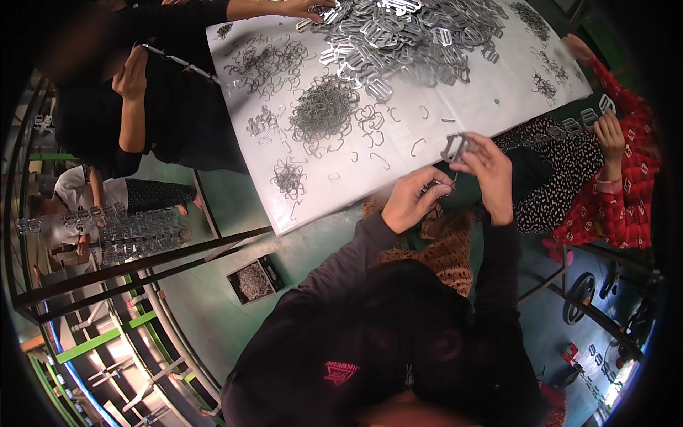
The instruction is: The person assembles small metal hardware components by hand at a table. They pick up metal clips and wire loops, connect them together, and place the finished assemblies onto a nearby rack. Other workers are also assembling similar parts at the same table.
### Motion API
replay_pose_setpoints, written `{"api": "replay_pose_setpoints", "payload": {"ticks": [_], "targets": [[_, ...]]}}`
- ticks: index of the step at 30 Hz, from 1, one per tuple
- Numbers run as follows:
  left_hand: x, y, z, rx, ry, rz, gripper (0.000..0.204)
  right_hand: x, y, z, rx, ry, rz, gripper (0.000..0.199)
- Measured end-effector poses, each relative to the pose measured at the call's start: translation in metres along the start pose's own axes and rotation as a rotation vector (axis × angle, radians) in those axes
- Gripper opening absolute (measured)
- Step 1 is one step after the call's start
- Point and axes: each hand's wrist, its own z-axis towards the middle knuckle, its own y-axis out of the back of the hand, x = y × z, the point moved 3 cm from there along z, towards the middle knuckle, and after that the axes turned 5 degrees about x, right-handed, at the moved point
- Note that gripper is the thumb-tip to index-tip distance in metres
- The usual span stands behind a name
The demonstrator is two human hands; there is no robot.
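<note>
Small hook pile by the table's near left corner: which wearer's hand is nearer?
Left: the left hand is right of the hook pile; the right hand, farther right.

The white table (477,117) is brightly lit at upper middle; the dark jacket (398,320) at lower middle is dim. Glare whitens the lower right, and edges bow toward black corners.

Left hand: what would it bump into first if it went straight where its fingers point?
Probably the right hand, just right of the left hand, though depth is hard to judge here.
</note>
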Motion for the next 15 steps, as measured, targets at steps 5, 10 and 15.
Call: {"api": "replay_pose_setpoints", "payload": {"ticks": [5,10,15], "targets": [[-0.018,-0.016,0.003,-0.021,-0.049,0.142,0.011,0.021,-0.003,-0.055,-0.175,0.112,-0.153,0.024],[-0.021,-0.013,0.004,-0.037,-0.031,0.290,0.014,0.020,-0.011,-0.055,-0.199,0.197,-0.065,0.027],[-0.002,-0.008,-0.005,-0.104,-0.045,0.144,0.019,0.010,-0.011,-0.055,-0.220,0.178,0.177,0.029]]}}
